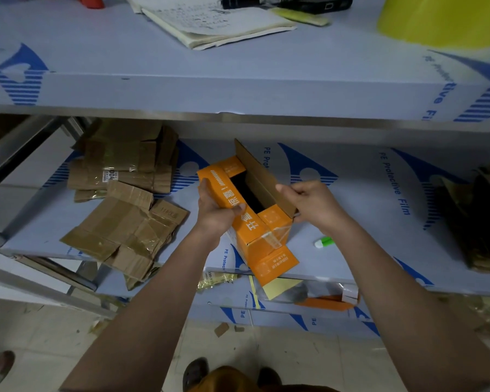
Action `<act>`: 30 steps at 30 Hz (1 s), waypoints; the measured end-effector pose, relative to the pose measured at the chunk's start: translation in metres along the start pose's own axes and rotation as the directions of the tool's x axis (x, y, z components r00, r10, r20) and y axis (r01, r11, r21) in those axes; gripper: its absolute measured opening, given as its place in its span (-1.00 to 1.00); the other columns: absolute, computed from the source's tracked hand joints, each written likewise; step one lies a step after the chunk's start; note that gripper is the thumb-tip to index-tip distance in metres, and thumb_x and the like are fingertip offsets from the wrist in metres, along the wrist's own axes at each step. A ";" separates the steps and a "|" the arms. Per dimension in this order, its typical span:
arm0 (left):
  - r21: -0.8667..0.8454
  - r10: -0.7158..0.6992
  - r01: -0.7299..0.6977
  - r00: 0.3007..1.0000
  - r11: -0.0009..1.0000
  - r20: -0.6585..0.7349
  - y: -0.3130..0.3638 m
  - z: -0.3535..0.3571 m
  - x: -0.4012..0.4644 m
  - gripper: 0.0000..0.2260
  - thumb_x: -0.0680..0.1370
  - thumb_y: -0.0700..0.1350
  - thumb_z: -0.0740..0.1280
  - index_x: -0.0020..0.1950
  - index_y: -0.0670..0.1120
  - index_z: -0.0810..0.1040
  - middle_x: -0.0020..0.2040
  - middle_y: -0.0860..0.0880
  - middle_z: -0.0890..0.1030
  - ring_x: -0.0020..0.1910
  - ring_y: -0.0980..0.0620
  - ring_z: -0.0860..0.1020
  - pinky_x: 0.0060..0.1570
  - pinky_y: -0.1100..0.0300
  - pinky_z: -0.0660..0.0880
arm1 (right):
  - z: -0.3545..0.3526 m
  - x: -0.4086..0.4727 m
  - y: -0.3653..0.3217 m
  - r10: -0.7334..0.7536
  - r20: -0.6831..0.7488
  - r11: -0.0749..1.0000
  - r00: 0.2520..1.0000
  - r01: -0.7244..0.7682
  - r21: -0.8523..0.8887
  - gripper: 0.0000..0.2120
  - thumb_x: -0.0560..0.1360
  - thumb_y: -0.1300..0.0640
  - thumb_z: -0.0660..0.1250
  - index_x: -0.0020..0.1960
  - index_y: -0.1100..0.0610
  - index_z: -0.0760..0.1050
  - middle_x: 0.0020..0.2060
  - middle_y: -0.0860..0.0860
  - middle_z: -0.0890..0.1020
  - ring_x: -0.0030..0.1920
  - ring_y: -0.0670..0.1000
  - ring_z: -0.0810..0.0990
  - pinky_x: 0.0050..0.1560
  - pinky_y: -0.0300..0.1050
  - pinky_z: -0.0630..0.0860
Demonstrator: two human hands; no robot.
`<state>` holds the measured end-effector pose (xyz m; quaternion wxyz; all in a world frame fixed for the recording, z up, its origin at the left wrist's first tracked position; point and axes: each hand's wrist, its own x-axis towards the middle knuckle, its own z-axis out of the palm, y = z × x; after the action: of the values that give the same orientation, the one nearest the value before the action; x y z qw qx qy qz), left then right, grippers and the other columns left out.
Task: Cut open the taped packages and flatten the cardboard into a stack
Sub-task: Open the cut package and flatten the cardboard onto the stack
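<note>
An orange cardboard box (255,230) with white print stands open on the lower shelf, its top flaps up and clear tape hanging off its near end. My left hand (214,210) grips the box's left side panel, thumb on the printed face. My right hand (311,202) holds the raised brown inner flap on the right side. Two piles of flattened brown cardboard lie to the left: a near one (125,236) and a far one (125,159). A green and white cutter (324,242) lies on the shelf, right of the box.
The upper shelf (238,91) overhangs the work area and carries a notebook (210,21), a yellow tape roll (444,18) and a dark device. A dark crumpled package (475,219) sits at the far right. Scraps, tape and orange cardboard (326,302) lie on the shelf below.
</note>
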<state>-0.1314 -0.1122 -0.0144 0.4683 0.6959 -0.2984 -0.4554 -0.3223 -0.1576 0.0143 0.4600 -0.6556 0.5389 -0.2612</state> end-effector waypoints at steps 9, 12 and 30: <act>0.091 0.047 -0.046 0.999 0.995 -0.005 0.006 0.008 -0.005 -0.20 0.53 -0.21 0.43 0.60 0.07 0.00 0.50 -0.06 0.32 0.41 -0.11 0.39 0.30 -0.10 0.43 | -0.005 -0.006 0.009 0.141 0.024 0.958 0.990 -0.143 0.247 -0.64 0.60 -0.09 0.29 0.01 0.22 0.61 -0.08 0.16 0.71 -0.09 0.05 0.72 0.01 0.04 0.67; 0.142 0.052 -0.052 0.999 0.989 0.001 0.010 0.013 -0.003 -0.24 0.54 -0.19 0.41 0.60 0.08 0.04 0.48 -0.05 0.36 0.41 -0.11 0.40 0.30 -0.07 0.44 | -0.009 -0.011 0.014 0.215 0.062 0.900 0.975 -0.222 0.374 -0.61 0.61 -0.08 0.26 0.19 0.23 0.57 -0.01 0.15 0.71 -0.07 0.06 0.72 -0.09 -0.07 0.67; 0.526 0.475 -0.576 0.816 0.626 0.329 0.066 0.036 -0.007 -0.34 0.40 -0.33 0.39 0.47 0.01 0.38 0.25 0.26 0.43 0.26 0.08 0.50 0.16 0.22 0.46 | 0.017 -0.053 0.049 0.293 0.053 0.789 0.955 -0.272 0.551 -0.78 0.50 0.36 0.41 -0.11 0.08 0.46 -0.21 0.00 0.63 -0.17 -0.12 0.63 0.13 -0.01 0.61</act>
<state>-0.1666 -0.1450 0.0435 0.3084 0.6507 -0.6539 -0.2323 -0.3456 -0.1020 -0.0288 0.6537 -0.4020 0.5402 -0.3452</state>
